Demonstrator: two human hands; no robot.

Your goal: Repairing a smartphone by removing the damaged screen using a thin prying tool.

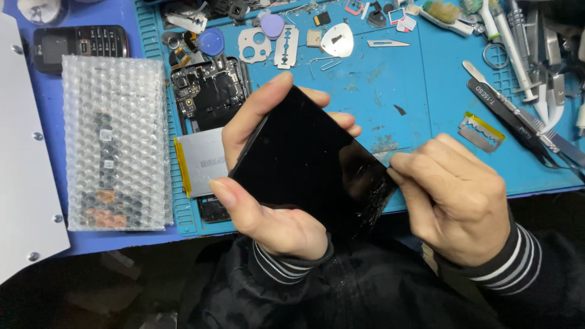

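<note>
Two hands work at frame centre. Left hand (pixel 268 183) clamps a flat black glass phone screen panel (pixel 304 164) by its edges, tilted off the blue silicone mat (pixel 378 91), likely for steadiness. Right hand (pixel 457 195) pinches the panel's cracked lower-right corner, fingers closed. Opened phone body (pixel 207 91) lies behind, bubble-wrap pouch (pixel 116 143) at left.

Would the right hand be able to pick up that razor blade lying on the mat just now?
Probably not at once: the right hand is pinching the cracked black screen. The razor blade lies just beyond it, uncovered.
</note>
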